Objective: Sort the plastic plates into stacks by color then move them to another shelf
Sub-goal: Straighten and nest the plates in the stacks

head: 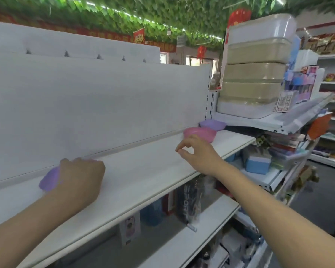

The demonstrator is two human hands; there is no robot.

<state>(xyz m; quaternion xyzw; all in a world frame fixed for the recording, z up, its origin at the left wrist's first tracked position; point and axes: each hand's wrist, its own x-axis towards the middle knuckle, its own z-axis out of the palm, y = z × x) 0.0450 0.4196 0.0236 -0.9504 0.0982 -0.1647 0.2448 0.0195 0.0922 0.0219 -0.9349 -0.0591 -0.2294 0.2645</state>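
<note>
Smooth white shelf [135, 171], flat board, long front edge. Left hand [81, 180] at the shelf's back edge, left end, grip curled round a glossy purple plate [48, 180], part hidden. Right hand [197, 153] above mid-shelf, grip loose, fingers part spread, holding nothing. Near the right back corner: round pink plates [200, 133], purple plates [213, 124] just behind.

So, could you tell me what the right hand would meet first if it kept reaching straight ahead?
Most likely the pink plate, lying just beyond the right hand; depth is hard to judge.
</note>
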